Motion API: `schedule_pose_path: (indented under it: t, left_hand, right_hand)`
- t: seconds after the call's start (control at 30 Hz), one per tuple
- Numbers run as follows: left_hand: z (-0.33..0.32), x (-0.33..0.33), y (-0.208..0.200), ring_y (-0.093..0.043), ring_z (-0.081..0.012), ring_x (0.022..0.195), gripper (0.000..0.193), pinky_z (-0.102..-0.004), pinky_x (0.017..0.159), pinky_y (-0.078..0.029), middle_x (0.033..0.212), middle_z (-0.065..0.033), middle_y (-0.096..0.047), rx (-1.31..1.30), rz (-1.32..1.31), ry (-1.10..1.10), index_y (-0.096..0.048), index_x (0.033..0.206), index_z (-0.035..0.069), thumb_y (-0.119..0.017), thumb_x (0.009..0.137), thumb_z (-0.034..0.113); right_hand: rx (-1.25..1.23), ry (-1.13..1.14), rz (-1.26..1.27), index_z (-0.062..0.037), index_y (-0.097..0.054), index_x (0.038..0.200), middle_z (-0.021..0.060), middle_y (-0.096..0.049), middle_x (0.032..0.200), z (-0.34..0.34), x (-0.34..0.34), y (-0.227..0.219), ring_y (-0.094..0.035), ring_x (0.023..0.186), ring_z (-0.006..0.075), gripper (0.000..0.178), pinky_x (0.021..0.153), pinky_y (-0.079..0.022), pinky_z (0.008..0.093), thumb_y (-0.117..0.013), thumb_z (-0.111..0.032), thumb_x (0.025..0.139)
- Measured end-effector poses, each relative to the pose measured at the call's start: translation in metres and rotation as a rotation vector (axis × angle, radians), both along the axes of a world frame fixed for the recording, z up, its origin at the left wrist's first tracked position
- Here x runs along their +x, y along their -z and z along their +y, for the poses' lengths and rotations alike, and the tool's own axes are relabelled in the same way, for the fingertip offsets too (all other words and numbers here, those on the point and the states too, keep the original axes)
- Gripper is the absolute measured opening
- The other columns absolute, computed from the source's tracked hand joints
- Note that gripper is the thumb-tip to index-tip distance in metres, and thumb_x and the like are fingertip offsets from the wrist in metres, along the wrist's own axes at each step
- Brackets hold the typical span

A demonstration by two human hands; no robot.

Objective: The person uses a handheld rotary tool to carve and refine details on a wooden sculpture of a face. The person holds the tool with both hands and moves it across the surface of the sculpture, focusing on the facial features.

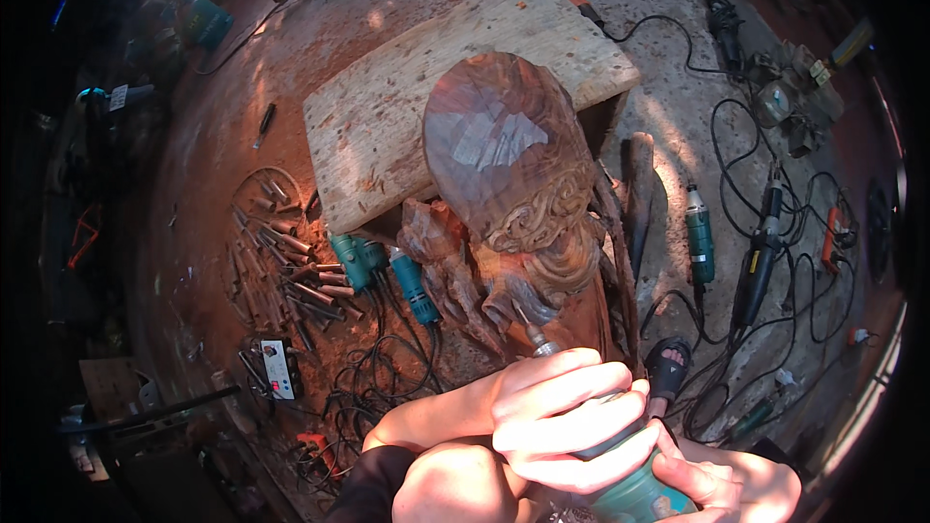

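A teal die grinder [635,496] is held low in front of me, its metal nose pointing up and away. My left hand [567,416] is closed round its front part. Behind it, my right hand [702,476] grips the rear of the body, thumb along the side. The thin bit reaches the lower part of a reddish-brown wood carving [504,150]; whether it touches cannot be made out. This carving has a smooth rounded top, carved curls below and rough folds toward me. It leans by a pale wooden board [368,116].
Left of the carving lie several chisels [300,271], two teal power tools [412,286] with tangled cords and a small control box [278,368]. On the right are another teal grinder [698,237], a long dark power tool [760,257], loops of cable and a sandalled foot [668,368].
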State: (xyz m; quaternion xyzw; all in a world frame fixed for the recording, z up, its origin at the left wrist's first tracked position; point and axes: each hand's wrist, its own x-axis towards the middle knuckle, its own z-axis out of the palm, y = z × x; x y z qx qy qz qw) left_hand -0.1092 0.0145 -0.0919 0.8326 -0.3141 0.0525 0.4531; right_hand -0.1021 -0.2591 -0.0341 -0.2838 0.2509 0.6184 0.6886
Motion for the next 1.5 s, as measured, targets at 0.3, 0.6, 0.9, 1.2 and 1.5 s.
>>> schedule_pose_path:
  t: [0.3, 0.6, 0.9, 1.2, 1.5]
  left_hand:
    - [-0.006, 0.023, 0.056, -0.075, -0.0281, 0.088, 0.029, -0.0347, 0.068, -0.062, 0.105, -0.0149, -0.075, -0.325, -0.422, 0.012, -0.076, 0.111, 0.008, -0.082, 0.083, 0.007]
    - [-0.025, 0.049, 0.069, -0.078, -0.032, 0.093, 0.024, -0.0336, 0.066, -0.061, 0.112, -0.0187, -0.077, -0.332, -0.669, 0.071, -0.074, 0.112, 0.006, -0.081, 0.089, 0.01]
    - [-0.018, 0.045, 0.061, -0.071, -0.0279, 0.091, 0.026, -0.0358, 0.073, -0.06, 0.106, -0.0137, -0.072, -0.111, -0.499, 0.037, -0.075, 0.111, 0.003, -0.078, 0.087, 0.011]
    - [-0.023, 0.05, 0.067, -0.068, -0.0271, 0.088, 0.033, -0.0336, 0.069, -0.057, 0.103, -0.0139, -0.07, -0.03, -0.476, 0.016, -0.075, 0.114, 0.0, -0.074, 0.083, 0.013]
    - [-0.025, 0.05, 0.067, -0.069, -0.0272, 0.086, 0.033, -0.0333, 0.068, -0.058, 0.102, -0.0134, -0.07, -0.039, -0.501, -0.007, -0.075, 0.113, 0.0, -0.074, 0.083, 0.012]
  right_hand:
    - [0.0, 0.018, -0.026, -0.0074, -0.031, 0.17, 0.0264, -0.032, 0.175, 0.0, -0.003, 0.009, -0.049, 0.153, 0.0397, 0.083, 0.122, -0.048, 0.0475, -0.072, -0.028, 0.1]
    - [0.01, 0.041, -0.083, -0.0096, -0.033, 0.168, 0.029, -0.033, 0.173, -0.019, -0.006, 0.027, -0.049, 0.152, 0.0414, 0.083, 0.122, -0.048, 0.0485, -0.075, -0.027, 0.099]
    - [-0.062, 0.116, -0.359, -0.0118, -0.036, 0.167, 0.0317, -0.033, 0.172, -0.055, -0.072, 0.101, -0.049, 0.152, 0.0431, 0.083, 0.121, -0.049, 0.0496, -0.078, -0.026, 0.097]
    - [-0.213, 0.399, -1.372, -0.015, -0.05, 0.135, 0.0495, -0.03, 0.162, -0.009, -0.071, 0.112, -0.044, 0.145, 0.0661, 0.064, 0.109, -0.055, 0.0637, -0.091, -0.027, 0.088]
    - [-0.121, 0.314, -1.387, -0.0145, -0.048, 0.135, 0.0478, -0.034, 0.161, -0.008, -0.046, 0.096, -0.045, 0.146, 0.0629, 0.054, 0.112, -0.052, 0.0632, -0.083, -0.025, 0.094]
